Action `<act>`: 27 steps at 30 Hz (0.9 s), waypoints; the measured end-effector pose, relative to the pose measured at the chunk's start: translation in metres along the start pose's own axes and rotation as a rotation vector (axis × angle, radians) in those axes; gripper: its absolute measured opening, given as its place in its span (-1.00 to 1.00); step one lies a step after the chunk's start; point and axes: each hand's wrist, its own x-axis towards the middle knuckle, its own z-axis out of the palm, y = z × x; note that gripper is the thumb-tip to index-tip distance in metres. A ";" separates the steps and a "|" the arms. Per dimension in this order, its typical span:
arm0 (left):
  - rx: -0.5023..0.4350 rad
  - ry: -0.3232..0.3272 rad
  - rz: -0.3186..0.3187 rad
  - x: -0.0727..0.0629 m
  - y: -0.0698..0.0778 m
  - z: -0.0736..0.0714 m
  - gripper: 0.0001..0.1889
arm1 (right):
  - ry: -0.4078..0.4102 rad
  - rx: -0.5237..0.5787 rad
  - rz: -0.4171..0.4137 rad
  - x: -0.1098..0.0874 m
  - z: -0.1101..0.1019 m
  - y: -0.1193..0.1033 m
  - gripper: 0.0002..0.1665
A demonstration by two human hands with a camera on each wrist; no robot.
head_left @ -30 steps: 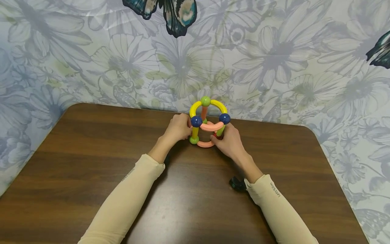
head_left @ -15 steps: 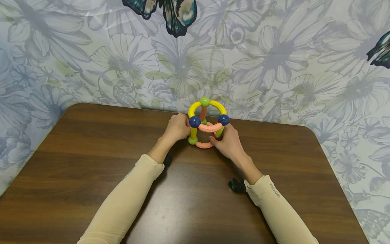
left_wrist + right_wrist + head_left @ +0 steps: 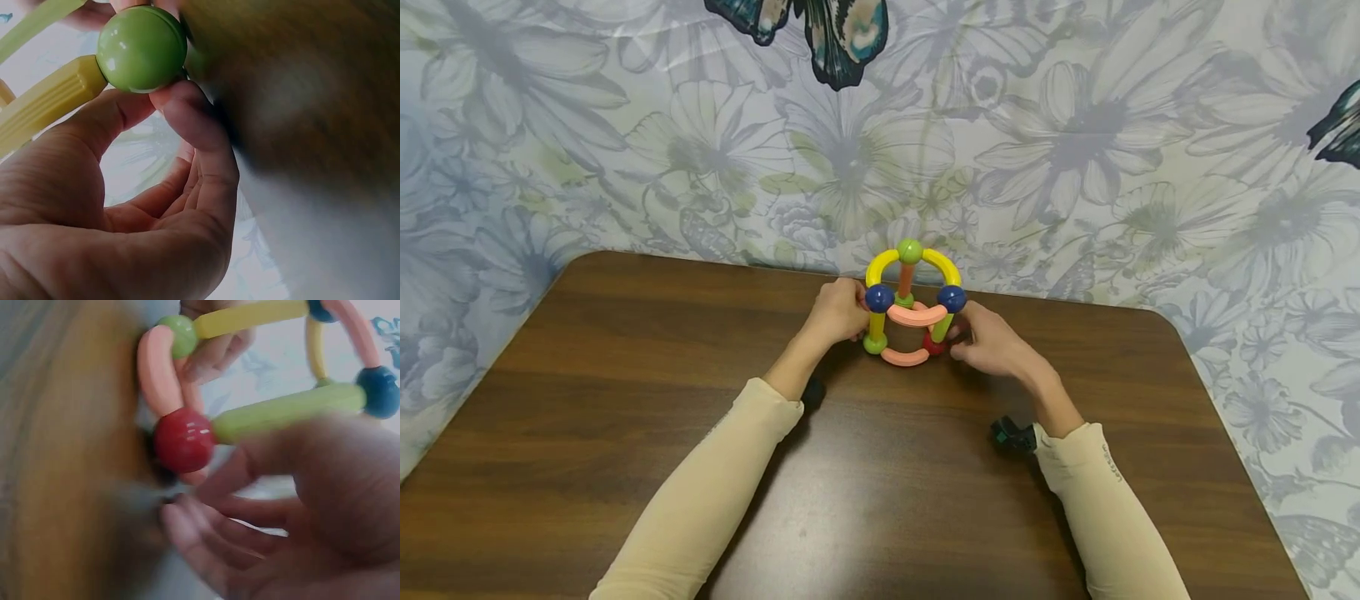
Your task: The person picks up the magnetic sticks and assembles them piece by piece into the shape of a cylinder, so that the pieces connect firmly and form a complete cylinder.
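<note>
A frame of colourful toy rods and balls stands upright near the table's back edge. Yellow arches meet at a green ball on top, and blue balls join them to a curved peach rod. My left hand pinches the lower left green ball, thumb and forefinger at its edge in the left wrist view. Beside the lower right corner is my right hand, its fingers loosely bent. In the right wrist view these blurred fingers hold nothing and lie close to the red ball; contact is unclear.
The brown wooden table has rounded back corners. Behind it rises a wall with a flower print and dark butterfly shapes. A small black device sits at the right wrist.
My right hand has let go of the lower right corner and drawn back to the right, uncovering the red ball. My left hand and the toy frame have barely moved.
</note>
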 end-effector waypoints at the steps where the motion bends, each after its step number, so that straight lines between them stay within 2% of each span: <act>1: -0.014 -0.009 -0.006 0.000 0.000 0.000 -0.89 | 0.011 0.011 0.012 0.003 -0.001 0.002 -0.54; 4: -0.043 -0.026 -0.012 0.000 -0.003 -0.001 -0.91 | 0.085 0.051 0.061 0.014 0.001 0.006 -0.72; 6: -0.060 -0.031 -0.011 -0.001 -0.004 0.000 -0.91 | 0.139 0.039 0.072 0.023 0.003 0.007 -0.79; 10: -0.084 -0.037 -0.005 -0.002 -0.004 0.001 -0.89 | 0.199 -0.099 0.031 0.035 0.006 0.007 -0.78; 12: -0.088 -0.040 0.000 -0.001 -0.004 0.002 -0.89 | 0.214 -0.143 0.002 0.038 0.007 0.007 -0.72; 20: -0.090 -0.043 0.010 -0.001 0.001 0.003 -0.92 | 0.259 -0.248 -0.055 0.040 0.007 0.008 -0.75; 27: -0.106 -0.041 0.012 -0.002 0.002 0.004 -0.94 | 0.270 -0.278 -0.082 0.042 0.007 0.010 -0.74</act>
